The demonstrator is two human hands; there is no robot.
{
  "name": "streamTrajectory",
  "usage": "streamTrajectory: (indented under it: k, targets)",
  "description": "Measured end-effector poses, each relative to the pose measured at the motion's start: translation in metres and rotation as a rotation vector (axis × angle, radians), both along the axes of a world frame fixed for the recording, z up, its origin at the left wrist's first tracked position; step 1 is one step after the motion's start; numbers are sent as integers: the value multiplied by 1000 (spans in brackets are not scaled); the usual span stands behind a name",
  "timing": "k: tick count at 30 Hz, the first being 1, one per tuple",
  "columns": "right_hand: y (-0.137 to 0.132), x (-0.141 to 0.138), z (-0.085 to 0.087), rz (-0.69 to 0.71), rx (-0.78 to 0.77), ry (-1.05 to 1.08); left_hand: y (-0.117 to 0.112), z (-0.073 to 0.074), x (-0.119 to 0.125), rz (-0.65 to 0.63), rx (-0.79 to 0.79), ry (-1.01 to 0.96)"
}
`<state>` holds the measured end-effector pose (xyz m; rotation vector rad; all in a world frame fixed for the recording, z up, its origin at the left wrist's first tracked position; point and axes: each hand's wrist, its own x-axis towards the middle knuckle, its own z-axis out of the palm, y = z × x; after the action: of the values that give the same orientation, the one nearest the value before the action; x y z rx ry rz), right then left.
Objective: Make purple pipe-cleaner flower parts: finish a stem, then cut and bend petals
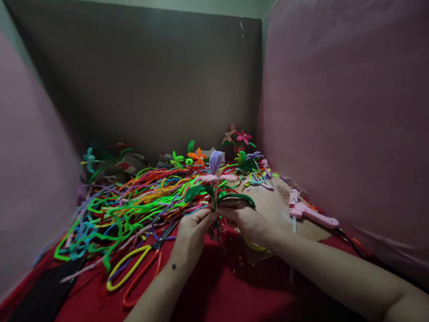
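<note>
Both my hands meet at the stem of a pipe-cleaner flower [215,179] with a lilac bud, pink petals and dark green leaves. My left hand [192,230] pinches the stem from the left, fingers closed. Closed on the same stem from the right, my right hand [246,221] sits just under a green leaf [239,197]. The flower stands upright above the red cloth [214,286].
A big heap of coloured pipe cleaners [134,201] lies at left. Yellow-and-orange-handled scissors [140,264] lie in front of it. A pink glue gun [310,213] rests on cardboard [268,201] at right. Finished flowers [197,156] stand at the back. Pink and grey walls enclose the space.
</note>
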<state>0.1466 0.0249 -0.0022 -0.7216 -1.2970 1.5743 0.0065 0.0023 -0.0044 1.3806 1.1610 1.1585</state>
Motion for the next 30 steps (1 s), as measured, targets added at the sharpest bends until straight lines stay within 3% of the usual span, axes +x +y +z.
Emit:
streamTrajectory:
  k: [9, 12, 19, 21, 22, 23, 30]
  targets:
    - [1, 3, -3, 100, 40, 119, 3, -6, 1, -175, -139, -352]
    - [1, 1, -4, 136, 7, 145, 2, -6, 2, -212, -152, -383]
    - [7, 7, -1, 91, 147, -43, 3, -7, 1, -118, -47, -411]
    - [17, 17, -2, 53, 115, -178, 3, -6, 0, -86, -48, -421]
    - [24, 22, -3, 4, 88, -267, 3, -5, 0, -60, -50, -421]
    - [32, 29, -3, -136, 57, -356, 3, -4, 0, -37, -54, -419]
    - [101, 76, 5, -442, 50, -660, 2, -6, -1, -8, -95, -466]
